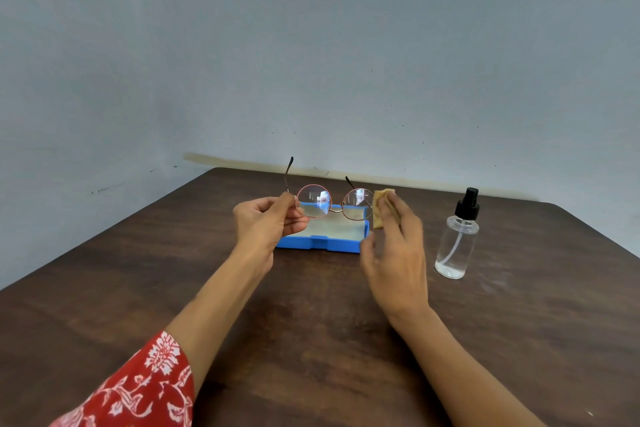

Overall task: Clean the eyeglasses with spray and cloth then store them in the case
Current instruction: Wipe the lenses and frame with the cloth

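Your left hand (266,222) pinches round-lens eyeglasses (332,204) at hinge, held in air above open blue case (320,242) near counter's (138,270) far edge. Right hand (394,253) grips tan cloth (380,206) against right lens. Risk: one-hinge hold lets thin frame twist under wiping pressure. Spray bottle (457,243) stands just beside right hand; elbow swing may topple it.

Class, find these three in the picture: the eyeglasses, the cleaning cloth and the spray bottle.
eyeglasses (313,205): head view, on the left-hand round lens.
cleaning cloth (378,204): head view, on the tan fold above the fingers.
spray bottle (457,246): head view, on the clear body.
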`<state>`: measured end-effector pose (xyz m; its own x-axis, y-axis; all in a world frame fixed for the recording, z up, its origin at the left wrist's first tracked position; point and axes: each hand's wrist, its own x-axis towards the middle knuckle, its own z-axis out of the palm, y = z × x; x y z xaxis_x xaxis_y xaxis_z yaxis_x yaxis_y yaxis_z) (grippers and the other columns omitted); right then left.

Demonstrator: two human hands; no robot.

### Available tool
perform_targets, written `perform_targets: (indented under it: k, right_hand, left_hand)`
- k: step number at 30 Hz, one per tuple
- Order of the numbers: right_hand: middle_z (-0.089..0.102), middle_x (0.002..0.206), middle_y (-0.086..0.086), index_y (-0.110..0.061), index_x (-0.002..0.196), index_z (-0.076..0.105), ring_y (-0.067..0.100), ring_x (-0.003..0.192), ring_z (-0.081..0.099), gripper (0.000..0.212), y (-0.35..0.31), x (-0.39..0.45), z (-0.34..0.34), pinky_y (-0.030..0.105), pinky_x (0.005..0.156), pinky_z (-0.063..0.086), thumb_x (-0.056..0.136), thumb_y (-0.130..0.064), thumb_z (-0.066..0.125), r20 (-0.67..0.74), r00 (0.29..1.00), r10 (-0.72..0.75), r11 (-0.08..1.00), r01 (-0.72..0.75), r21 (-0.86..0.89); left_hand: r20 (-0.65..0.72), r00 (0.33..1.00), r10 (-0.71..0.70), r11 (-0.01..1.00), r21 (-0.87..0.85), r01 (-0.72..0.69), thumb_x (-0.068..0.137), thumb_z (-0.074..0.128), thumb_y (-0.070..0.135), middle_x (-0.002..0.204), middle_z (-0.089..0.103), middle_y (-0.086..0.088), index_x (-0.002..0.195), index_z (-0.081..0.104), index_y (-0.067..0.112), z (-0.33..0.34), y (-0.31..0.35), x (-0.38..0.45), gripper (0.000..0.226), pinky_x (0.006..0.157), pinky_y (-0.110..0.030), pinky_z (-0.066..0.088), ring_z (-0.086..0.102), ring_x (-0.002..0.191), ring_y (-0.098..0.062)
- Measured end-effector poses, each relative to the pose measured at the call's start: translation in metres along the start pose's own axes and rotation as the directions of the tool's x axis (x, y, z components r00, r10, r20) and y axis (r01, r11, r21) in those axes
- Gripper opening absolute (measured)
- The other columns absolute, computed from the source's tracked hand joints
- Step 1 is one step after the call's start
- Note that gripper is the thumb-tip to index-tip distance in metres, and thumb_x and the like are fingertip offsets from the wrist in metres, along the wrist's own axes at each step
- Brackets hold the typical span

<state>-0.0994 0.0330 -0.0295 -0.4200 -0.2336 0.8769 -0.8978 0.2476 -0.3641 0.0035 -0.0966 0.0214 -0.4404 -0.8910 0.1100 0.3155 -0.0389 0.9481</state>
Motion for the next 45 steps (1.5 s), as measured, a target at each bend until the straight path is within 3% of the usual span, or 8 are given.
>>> perform_targets:
  k: [8, 13, 20, 25, 32, 37, 43, 45]
  right_hand:
    - [0.053, 0.131, 0.016, 0.003, 0.127, 0.055, 0.023, 0.121, 0.046, 0.048, -0.019, -0.005, 0.008, 0.028, 0.086, 0.053, 0.081, -0.008, 0.046, 0.164, 0.946, -0.279, 0.958, 0.286, -0.021]
    - [0.047, 0.135, 0.01, 0.0, 0.129, 0.055, 0.023, 0.122, 0.051, 0.052, -0.004, -0.003, 0.002, 0.013, 0.094, 0.038, 0.078, 0.005, 0.062, 0.097, 0.993, -0.068, 0.998, 0.069, -0.007]
    - [0.055, 0.129, 0.017, 0.004, 0.125, 0.057, 0.023, 0.118, 0.047, 0.047, -0.02, -0.007, 0.008, 0.029, 0.083, 0.053, 0.081, -0.008, 0.044, 0.188, 0.929, -0.32, 0.94, 0.335, -0.056]
    - [0.053, 0.132, 0.016, 0.003, 0.125, 0.057, 0.022, 0.12, 0.046, 0.048, -0.006, -0.003, 0.004, 0.027, 0.088, 0.052, 0.078, 0.002, 0.057, 0.103, 0.985, -0.138, 0.986, 0.147, -0.084]
    - [0.054, 0.13, 0.018, 0.004, 0.126, 0.056, 0.024, 0.118, 0.046, 0.049, -0.017, -0.006, 0.009, 0.029, 0.083, 0.053, 0.082, -0.011, 0.042, 0.207, 0.929, -0.307, 0.94, 0.33, -0.085]
    - [0.051, 0.133, 0.013, 0.001, 0.126, 0.057, 0.019, 0.121, 0.046, 0.051, 0.0, -0.005, 0.006, 0.026, 0.086, 0.052, 0.075, 0.007, 0.062, 0.113, 0.99, -0.087, 0.994, 0.093, -0.051]
    - [0.053, 0.129, 0.016, 0.004, 0.125, 0.057, 0.023, 0.119, 0.047, 0.047, -0.015, -0.008, 0.009, 0.028, 0.082, 0.053, 0.081, -0.009, 0.043, 0.169, 0.943, -0.286, 0.951, 0.302, -0.071]
    - [0.052, 0.131, 0.015, 0.002, 0.125, 0.057, 0.022, 0.12, 0.046, 0.047, -0.013, -0.006, 0.008, 0.025, 0.085, 0.05, 0.081, -0.007, 0.046, 0.15, 0.956, -0.253, 0.963, 0.263, -0.054]
  left_hand:
    - [-0.017, 1.0, 0.004, 1.0, -0.025, -0.005, 0.08, 0.063, 0.0, 0.046, 0.062, -0.004, 0.068, 0.066, -0.001, 0.0, 0.001, 0.0, 0.012, 0.048, -0.019, 0.054, 0.063, 0.045, -0.015]
    - [-0.022, 1.0, 0.008, 0.999, -0.052, -0.009, 0.079, 0.062, -0.001, 0.047, 0.062, -0.005, 0.067, 0.065, -0.001, -0.001, 0.001, 0.002, 0.013, 0.048, -0.019, 0.053, 0.062, 0.044, -0.015]
    - [-0.013, 1.0, 0.008, 0.999, -0.045, -0.008, 0.079, 0.063, -0.001, 0.046, 0.061, -0.004, 0.066, 0.065, 0.0, 0.001, -0.001, -0.001, 0.013, 0.05, -0.02, 0.054, 0.063, 0.045, -0.015]
    - [-0.023, 1.0, 0.015, 0.999, -0.051, -0.017, 0.079, 0.062, -0.001, 0.046, 0.062, -0.004, 0.066, 0.065, 0.0, 0.0, 0.001, 0.0, 0.013, 0.049, -0.02, 0.054, 0.063, 0.045, -0.015]
    - [-0.031, 0.999, 0.016, 0.999, -0.047, -0.017, 0.08, 0.062, -0.001, 0.047, 0.061, -0.005, 0.067, 0.066, -0.001, 0.001, 0.001, -0.002, 0.013, 0.049, -0.02, 0.054, 0.062, 0.044, -0.015]
    - [-0.034, 0.999, 0.017, 0.997, -0.071, -0.02, 0.081, 0.061, -0.001, 0.044, 0.061, -0.003, 0.066, 0.064, -0.001, 0.001, 0.002, 0.0, 0.016, 0.047, -0.018, 0.053, 0.062, 0.043, -0.014]
    - [-0.019, 1.0, 0.016, 0.998, -0.062, -0.017, 0.08, 0.06, -0.003, 0.043, 0.06, -0.003, 0.065, 0.065, -0.001, 0.002, -0.001, -0.003, 0.016, 0.048, -0.019, 0.053, 0.062, 0.043, -0.015]
    - [-0.019, 1.0, 0.016, 0.998, -0.064, -0.018, 0.08, 0.06, -0.003, 0.044, 0.061, -0.004, 0.066, 0.065, -0.001, 0.002, -0.001, -0.003, 0.015, 0.048, -0.019, 0.053, 0.063, 0.044, -0.015]
